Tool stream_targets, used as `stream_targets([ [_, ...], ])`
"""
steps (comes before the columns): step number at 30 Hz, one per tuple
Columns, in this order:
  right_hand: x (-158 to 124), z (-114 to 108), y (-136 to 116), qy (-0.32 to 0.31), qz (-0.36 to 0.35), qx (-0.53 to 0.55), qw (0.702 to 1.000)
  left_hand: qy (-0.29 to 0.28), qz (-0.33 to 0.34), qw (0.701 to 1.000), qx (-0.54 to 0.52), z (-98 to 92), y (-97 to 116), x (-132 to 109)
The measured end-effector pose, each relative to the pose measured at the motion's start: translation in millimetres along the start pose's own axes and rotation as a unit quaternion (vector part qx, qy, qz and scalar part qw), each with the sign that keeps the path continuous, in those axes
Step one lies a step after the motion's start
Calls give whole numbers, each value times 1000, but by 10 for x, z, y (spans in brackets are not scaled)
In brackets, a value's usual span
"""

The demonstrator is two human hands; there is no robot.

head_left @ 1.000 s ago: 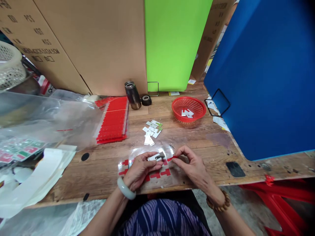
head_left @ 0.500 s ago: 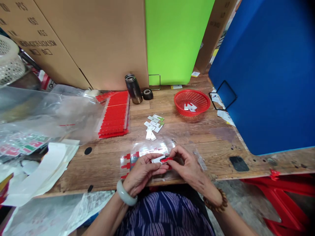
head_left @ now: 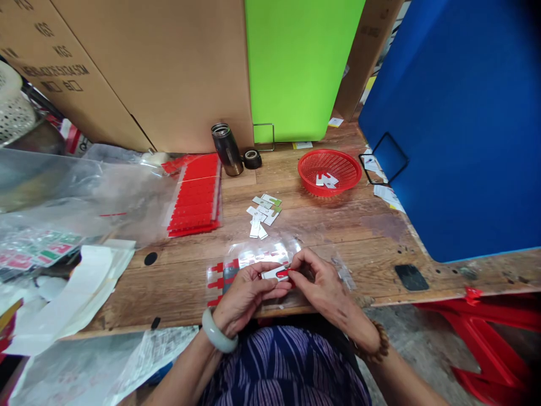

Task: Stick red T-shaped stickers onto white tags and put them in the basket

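Between my two hands is a small flat white piece (head_left: 273,274) with a red part at its right end. My left hand (head_left: 252,286) pinches its left side between thumb and fingers. The fingertips of my right hand (head_left: 315,276) are closed on the red part (head_left: 284,272). Beneath the hands lies a clear plastic sheet (head_left: 253,252) with red and grey stickers (head_left: 216,282) at its left end. Just beyond it is a loose pile of similar white pieces (head_left: 262,213), some with green ends.
A red basket (head_left: 329,189) with a few white pieces stands at the back right. A stack of red strips (head_left: 194,194), a dark flask (head_left: 228,151) and its lid (head_left: 252,159) are further back. Cardboard (head_left: 169,73), a green board (head_left: 300,67) and a blue board (head_left: 456,129) stand behind.
The red part now sits closer against the white piece, and more of the white face shows. Both hands stay nearly in place; the view has shifted slightly.
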State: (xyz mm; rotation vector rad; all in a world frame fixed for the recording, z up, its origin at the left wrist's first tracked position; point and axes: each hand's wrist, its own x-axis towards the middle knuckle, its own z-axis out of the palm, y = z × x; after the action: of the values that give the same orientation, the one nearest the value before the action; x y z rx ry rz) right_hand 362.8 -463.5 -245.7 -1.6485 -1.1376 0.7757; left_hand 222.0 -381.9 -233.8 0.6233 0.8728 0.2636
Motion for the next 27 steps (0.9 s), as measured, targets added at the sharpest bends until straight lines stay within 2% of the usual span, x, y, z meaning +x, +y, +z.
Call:
stream_targets([
  [27,-4,54,72,20,-16,-44,999,7,9,1000,-2,9,-34,43],
])
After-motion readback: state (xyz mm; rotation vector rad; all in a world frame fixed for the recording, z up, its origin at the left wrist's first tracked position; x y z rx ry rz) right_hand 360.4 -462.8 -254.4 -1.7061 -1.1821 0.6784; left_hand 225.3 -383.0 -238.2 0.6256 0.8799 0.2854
